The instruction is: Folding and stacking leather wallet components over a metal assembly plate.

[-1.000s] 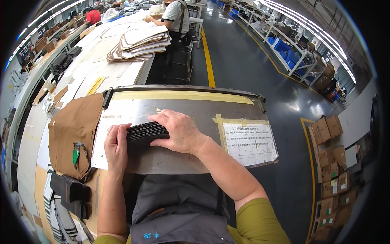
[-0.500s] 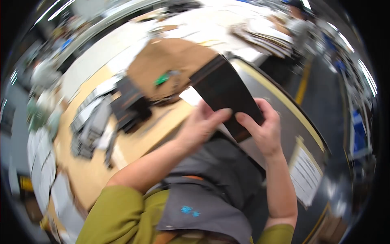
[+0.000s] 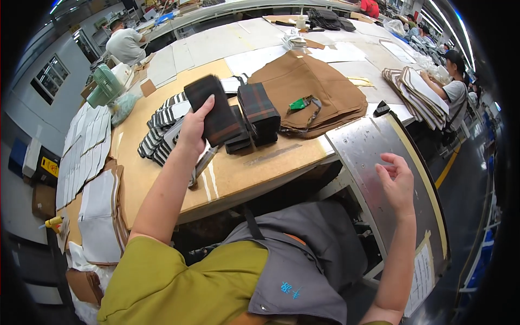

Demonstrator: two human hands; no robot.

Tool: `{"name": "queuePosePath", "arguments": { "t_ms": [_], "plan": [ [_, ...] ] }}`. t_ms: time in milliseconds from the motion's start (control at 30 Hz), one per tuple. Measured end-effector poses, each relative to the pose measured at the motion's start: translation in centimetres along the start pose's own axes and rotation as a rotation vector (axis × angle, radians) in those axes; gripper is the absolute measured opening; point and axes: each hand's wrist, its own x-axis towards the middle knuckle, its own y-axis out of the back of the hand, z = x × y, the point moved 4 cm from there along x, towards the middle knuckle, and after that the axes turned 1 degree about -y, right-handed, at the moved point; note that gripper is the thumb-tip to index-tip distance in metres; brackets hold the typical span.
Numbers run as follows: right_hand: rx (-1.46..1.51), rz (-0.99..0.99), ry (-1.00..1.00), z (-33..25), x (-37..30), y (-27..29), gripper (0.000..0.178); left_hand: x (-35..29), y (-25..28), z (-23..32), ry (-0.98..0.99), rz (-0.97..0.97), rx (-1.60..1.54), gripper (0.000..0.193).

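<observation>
My left hand (image 3: 195,127) grips a dark plaid fabric bundle (image 3: 216,111), thumb lying across its top, raised over the wooden table. Whether it is one folded piece or several is hard to tell. Right beside it stands a stack of similar dark plaid fabric pieces (image 3: 259,111), partly behind a lower dark pile (image 3: 237,142). Black-and-white striped fabric bundles (image 3: 157,142) lie under and left of my left forearm. Over the grey metal plate (image 3: 362,142), my right hand (image 3: 398,181) hovers with loosely bent fingers apart, holding nothing.
Brown fabric panels (image 3: 319,89) lie beyond the stacks, with a green-tagged band (image 3: 303,111) on top. White sheets (image 3: 86,146) hang along the table's left edge. A co-worker (image 3: 455,92) sits at far right by layered panels (image 3: 414,95); another person (image 3: 125,43) is at far left.
Both hands held the plaid bundle over the metal plate. My left hand has carried it left, beside the stacks. My right hand has let go. The view has turned and sharpened.
</observation>
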Motion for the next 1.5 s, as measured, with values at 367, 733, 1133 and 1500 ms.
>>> {"name": "queuePosePath", "arguments": {
  "t_ms": [367,733,1133,1500],
  "plan": [
    [-0.117,0.128,-0.030,3.5,-0.9,-0.6,0.011,6.6,2.7,-8.4,0.148,0.154,0.243,0.049],
    [-0.132,0.121,0.002,2.8,-0.9,-0.8,0.010,5.4,5.0,-3.8,0.069,0.193,0.134,0.035],
    [-0.135,0.138,-0.019,3.1,-1.1,-0.8,0.010,1.5,2.3,-0.2,0.051,0.053,-0.127,0.034],
    [0.430,-0.171,-0.261,-2.1,-2.9,-4.3,0.042,-4.7,-5.9,-1.6,0.028,-0.369,0.106,0.048]
  ]
}}
